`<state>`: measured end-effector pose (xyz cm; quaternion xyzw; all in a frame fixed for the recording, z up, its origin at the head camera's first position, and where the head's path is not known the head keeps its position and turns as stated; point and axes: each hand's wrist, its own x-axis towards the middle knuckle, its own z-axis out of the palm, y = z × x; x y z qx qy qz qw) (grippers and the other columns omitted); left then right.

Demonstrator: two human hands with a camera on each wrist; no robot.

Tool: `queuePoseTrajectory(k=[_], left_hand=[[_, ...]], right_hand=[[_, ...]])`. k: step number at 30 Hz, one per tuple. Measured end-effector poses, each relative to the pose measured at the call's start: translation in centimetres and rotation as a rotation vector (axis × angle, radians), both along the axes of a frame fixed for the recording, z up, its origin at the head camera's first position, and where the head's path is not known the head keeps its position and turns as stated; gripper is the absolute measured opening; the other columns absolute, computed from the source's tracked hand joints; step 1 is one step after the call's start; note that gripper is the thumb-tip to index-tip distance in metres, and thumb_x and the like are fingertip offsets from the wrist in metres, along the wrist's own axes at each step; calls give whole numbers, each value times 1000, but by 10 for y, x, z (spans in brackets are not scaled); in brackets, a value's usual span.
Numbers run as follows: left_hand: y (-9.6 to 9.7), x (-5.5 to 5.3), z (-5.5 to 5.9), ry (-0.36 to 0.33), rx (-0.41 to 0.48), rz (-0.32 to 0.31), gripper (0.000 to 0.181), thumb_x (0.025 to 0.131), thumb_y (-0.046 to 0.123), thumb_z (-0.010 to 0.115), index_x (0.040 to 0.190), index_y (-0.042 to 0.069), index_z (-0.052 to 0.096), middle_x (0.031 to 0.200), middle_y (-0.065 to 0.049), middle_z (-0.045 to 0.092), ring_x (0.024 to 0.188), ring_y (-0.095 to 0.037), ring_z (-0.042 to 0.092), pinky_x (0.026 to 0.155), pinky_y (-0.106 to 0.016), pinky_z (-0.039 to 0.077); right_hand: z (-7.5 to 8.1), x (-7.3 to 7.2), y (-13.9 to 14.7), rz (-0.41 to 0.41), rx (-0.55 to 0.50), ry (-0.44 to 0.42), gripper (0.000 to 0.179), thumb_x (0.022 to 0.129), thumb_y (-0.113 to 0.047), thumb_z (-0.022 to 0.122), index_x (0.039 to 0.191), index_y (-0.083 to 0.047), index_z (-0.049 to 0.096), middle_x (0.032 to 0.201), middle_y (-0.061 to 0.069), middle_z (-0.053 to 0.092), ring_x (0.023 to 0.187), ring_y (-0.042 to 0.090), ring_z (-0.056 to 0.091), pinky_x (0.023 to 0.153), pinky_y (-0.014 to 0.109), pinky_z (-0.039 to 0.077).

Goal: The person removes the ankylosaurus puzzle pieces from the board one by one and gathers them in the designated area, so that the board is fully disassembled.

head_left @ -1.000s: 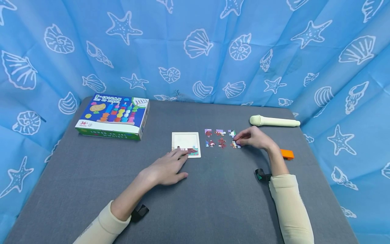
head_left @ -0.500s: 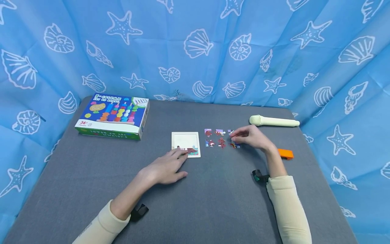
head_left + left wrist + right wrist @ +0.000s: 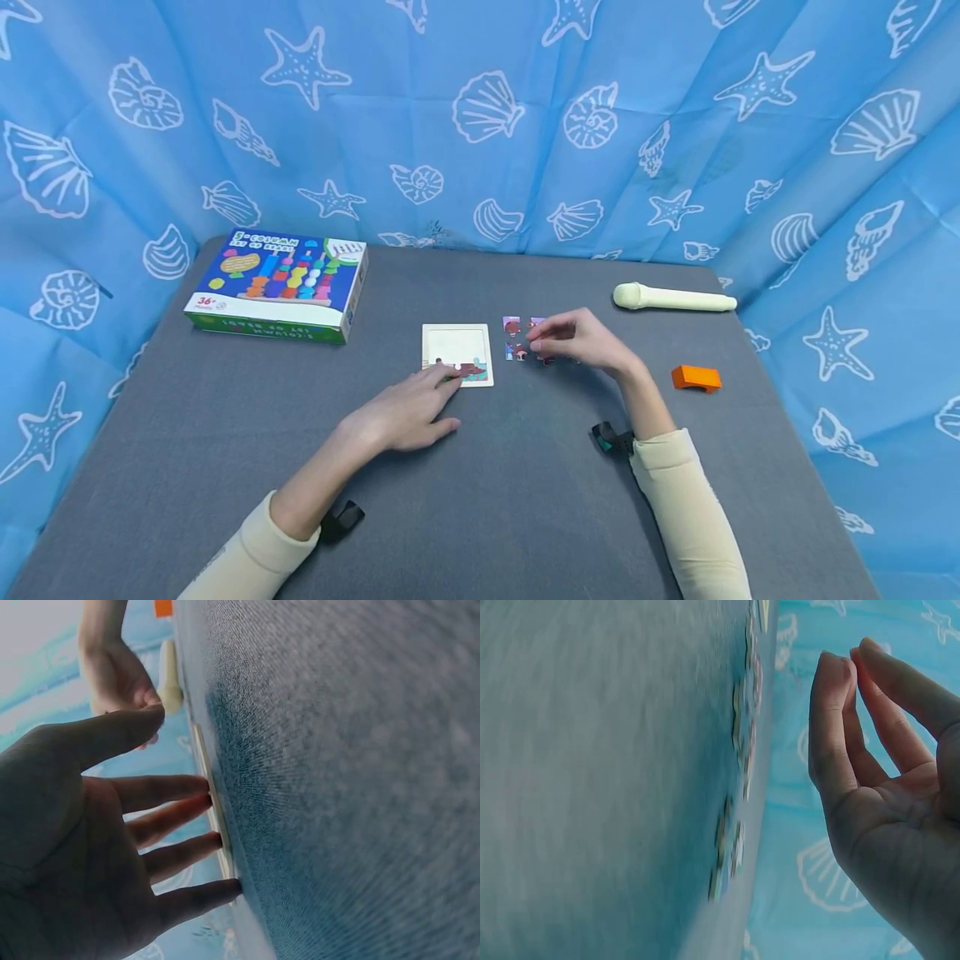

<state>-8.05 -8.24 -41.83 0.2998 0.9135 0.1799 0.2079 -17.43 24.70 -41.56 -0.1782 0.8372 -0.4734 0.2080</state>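
My left hand (image 3: pixel 408 410) rests its fingertips on the lower edge of a pale square puzzle board (image 3: pixel 457 339). Its fingers (image 3: pixel 184 855) are spread and nearly straight in the left wrist view. Along the bottom of the board lies a strip of fitted picture, partly covered by the fingers. My right hand (image 3: pixel 581 337) hovers over loose jigsaw pieces to the right of the board. In the right wrist view its fingers (image 3: pixel 829 727) bend towards the thumb, with nothing seen between them. Two jigsaw pieces, an upper one (image 3: pixel 512 326) and a lower one, show plainly; the hand covers most others.
A bead-set box (image 3: pixel 277 283) lies at the back left of the grey table (image 3: pixel 480 517). A pale toy microphone (image 3: pixel 675 297) lies at the back right, with an orange arch block (image 3: pixel 696 377) nearer. A blue shell-patterned curtain (image 3: pixel 420 108) hangs behind.
My right hand has moved left from the rightmost jigsaw pieces to above the middle ones, uncovering the whole orange block. The left hand has stayed on the board.
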Motion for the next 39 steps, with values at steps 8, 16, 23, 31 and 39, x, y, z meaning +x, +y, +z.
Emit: queuePoseTrajectory(k=[8, 16, 23, 31, 39], left_hand=[[2, 2, 1, 32, -76, -8, 70, 111, 42, 61, 166, 3, 43, 176, -13, 36, 166, -37, 30, 132, -63, 34], [5, 9, 4, 75, -109, -40, 73, 110, 43, 63, 164, -2, 43, 175, -18, 35, 164, -39, 34, 130, -56, 39], [8, 17, 4, 103, -107, -68, 76, 109, 43, 64, 163, -6, 41, 175, -22, 35, 164, -39, 34, 133, -54, 36], [11, 24, 6, 34, -140, -39, 81, 109, 47, 63, 168, -2, 34, 181, -19, 23, 169, -35, 25, 133, -58, 35], [12, 28, 8, -29, -160, -21, 83, 109, 49, 62, 170, 1, 31, 184, -15, 14, 171, -34, 17, 135, -61, 29]], right_hand=[[-2, -2, -31, 60, 7, -8, 21, 102, -10, 75, 120, 0, 80, 116, 18, 80, 93, 18, 78, 84, 36, 66], [-7, -4, -70, 196, -12, -4, 19, 103, -5, 73, 119, 3, 79, 114, 19, 80, 90, 12, 75, 84, 30, 65], [-10, -9, -105, 286, 5, -28, 18, 104, -10, 73, 117, 0, 79, 104, 15, 81, 87, 15, 70, 79, 24, 58], [-13, -15, -130, 296, 54, -81, 17, 104, -7, 71, 115, 2, 80, 99, 16, 82, 80, 14, 74, 77, 28, 63], [-16, -18, -138, 266, 109, -75, 15, 101, -7, 74, 112, 1, 81, 92, 12, 82, 72, 8, 72, 71, 23, 62]])
